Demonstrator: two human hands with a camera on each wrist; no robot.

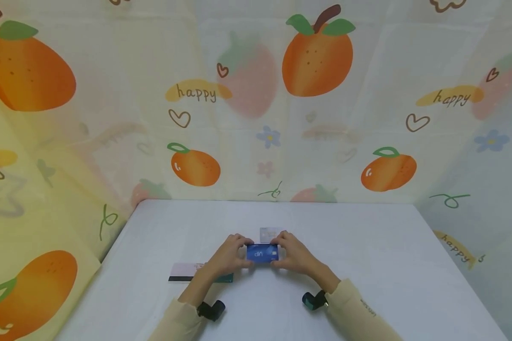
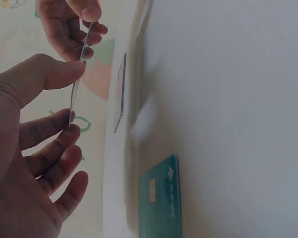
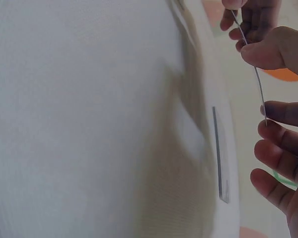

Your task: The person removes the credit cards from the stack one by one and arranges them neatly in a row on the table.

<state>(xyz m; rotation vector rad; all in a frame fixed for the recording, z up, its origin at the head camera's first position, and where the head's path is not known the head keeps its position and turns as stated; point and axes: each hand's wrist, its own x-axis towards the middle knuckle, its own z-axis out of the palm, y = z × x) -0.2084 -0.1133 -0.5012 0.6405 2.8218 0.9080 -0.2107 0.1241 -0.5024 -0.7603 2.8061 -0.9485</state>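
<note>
A blue bank-style card [image 1: 261, 254] printed "VIP" upside down is held up off the table between both hands. My left hand [image 1: 229, 254] pinches its left end, thumb on the near edge and fingertips on the far edge. The right hand [image 1: 293, 253] grips the opposite end in the same way. In the left wrist view the card [image 2: 75, 94] shows edge-on as a thin line. From the right wrist the card [image 3: 259, 82] looks slightly bowed.
A pale card [image 1: 269, 233] lies on the white table [image 1: 367, 246] just beyond the hands. By the left forearm are a pinkish card with a black stripe [image 1: 183, 272] and a teal card with a chip [image 2: 159, 198]. A fruit-print curtain [image 1: 247, 156] hangs behind.
</note>
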